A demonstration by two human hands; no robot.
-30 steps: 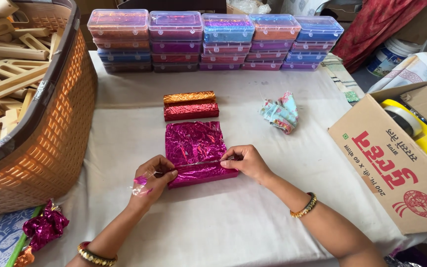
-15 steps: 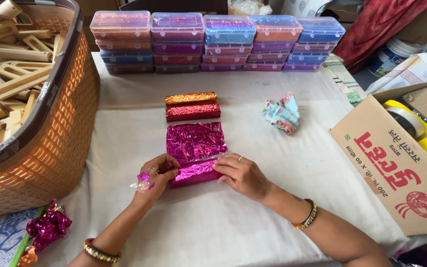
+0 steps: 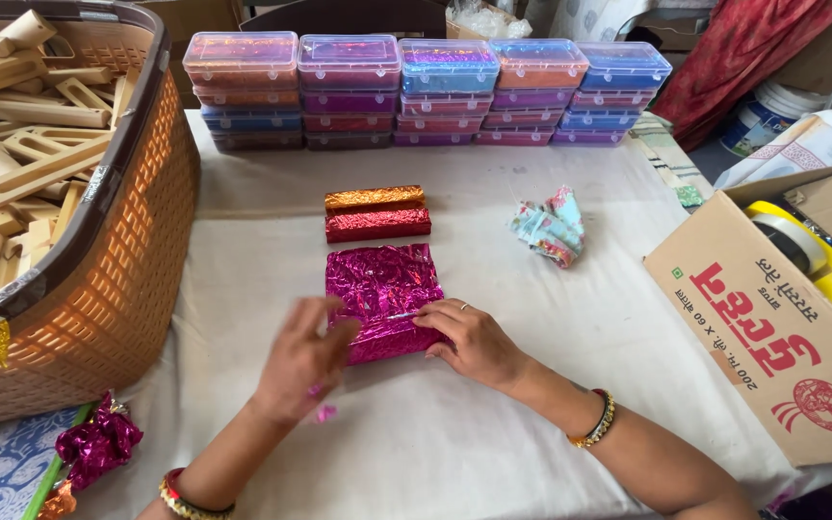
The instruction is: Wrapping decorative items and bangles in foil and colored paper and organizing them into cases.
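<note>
Magenta foil (image 3: 382, 299): mid-surface, below red bar (image 3: 377, 223) and orange bar (image 3: 375, 197). Right hand (image 3: 469, 342): fingers flat, pressing foil's near edge. Left hand (image 3: 302, 358): blurred beside foil, grip unclear.

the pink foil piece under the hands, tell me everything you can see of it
The pink foil piece is a shiny, crinkled magenta sheet, apparently wrapped partly round a flat block whose near edge is folded over. It lies flat on the white cloth-covered table, just in front of a red wrapped bar and an orange wrapped bar. The right hand presses its near right corner. The left hand, blurred, reaches over its near left edge; whether it touches is unclear.
</note>
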